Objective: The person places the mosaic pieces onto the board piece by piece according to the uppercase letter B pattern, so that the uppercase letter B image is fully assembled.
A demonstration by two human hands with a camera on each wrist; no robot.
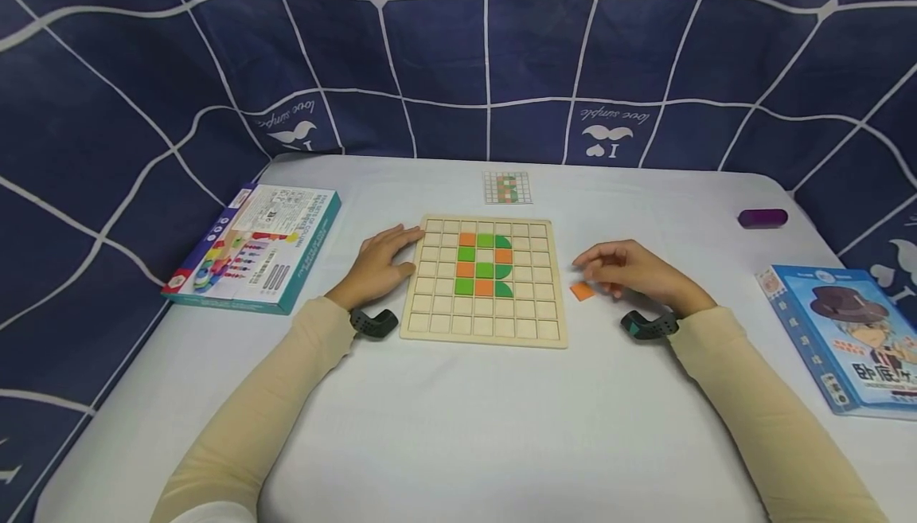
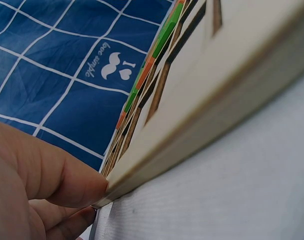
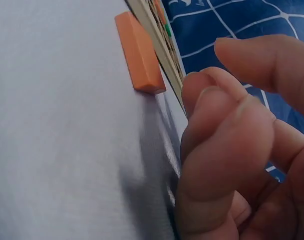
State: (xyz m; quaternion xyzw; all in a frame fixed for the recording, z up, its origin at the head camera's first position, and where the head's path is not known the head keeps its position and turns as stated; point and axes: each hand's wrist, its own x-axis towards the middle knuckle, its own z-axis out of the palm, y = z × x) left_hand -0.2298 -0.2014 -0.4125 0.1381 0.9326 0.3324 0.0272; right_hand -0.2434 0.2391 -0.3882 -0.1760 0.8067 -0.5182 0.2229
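Note:
A wooden grid board (image 1: pixel 483 328) lies on the table with square orange and light green tiles and rounded dark green pieces in its middle cells. One cell enclosed by those tiles shows bare wood. At the board's left edge rests my left hand (image 1: pixel 381 268), its fingers extended; in the left wrist view its thumb (image 2: pixel 74 180) touches the rim. Right of the board lies a loose orange tile (image 1: pixel 583 291). My right hand (image 1: pixel 630 272) hovers beside that tile, fingers loosely bent and holding nothing. The right wrist view shows the orange tile (image 3: pixel 139 55) apart from the fingertips (image 3: pixel 226 125).
Behind the board lies a small card (image 1: pixel 507 188) printed with a coloured grid pattern. A teal-edged box (image 1: pixel 254 248) is on the left, a blue box (image 1: pixel 852 340) on the right. Near the back right sits a purple case (image 1: pixel 762 219). Dark blue checked cloth (image 1: pixel 444 45) hangs behind the table.

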